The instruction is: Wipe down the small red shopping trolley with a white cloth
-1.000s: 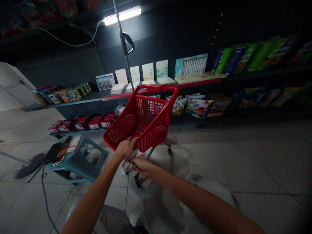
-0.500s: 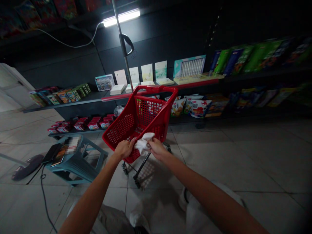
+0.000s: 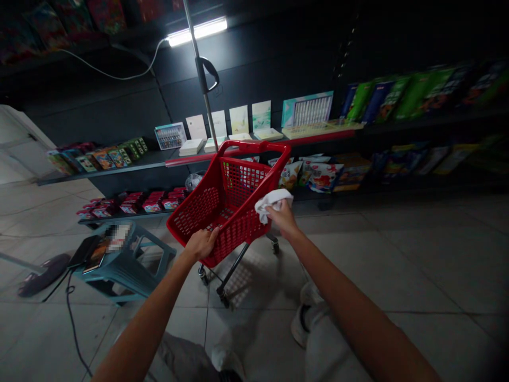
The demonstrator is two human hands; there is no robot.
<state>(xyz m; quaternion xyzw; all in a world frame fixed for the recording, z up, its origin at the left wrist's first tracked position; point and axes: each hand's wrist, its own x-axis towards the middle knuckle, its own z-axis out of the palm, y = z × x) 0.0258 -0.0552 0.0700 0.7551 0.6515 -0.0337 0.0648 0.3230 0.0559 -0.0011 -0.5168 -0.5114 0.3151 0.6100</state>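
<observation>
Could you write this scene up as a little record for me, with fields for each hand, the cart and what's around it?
Left hand: gripping the near rim of the cart
Right hand: holding a bunched white cloth at the cart's right side
Cart: red, perforated sides, on wheels, standing on a tiled floor
Left of cart: blue-grey stool with things on it
Behind cart: shelf with upright books; snack bags lower down
Light: lit tube above the books
</observation>
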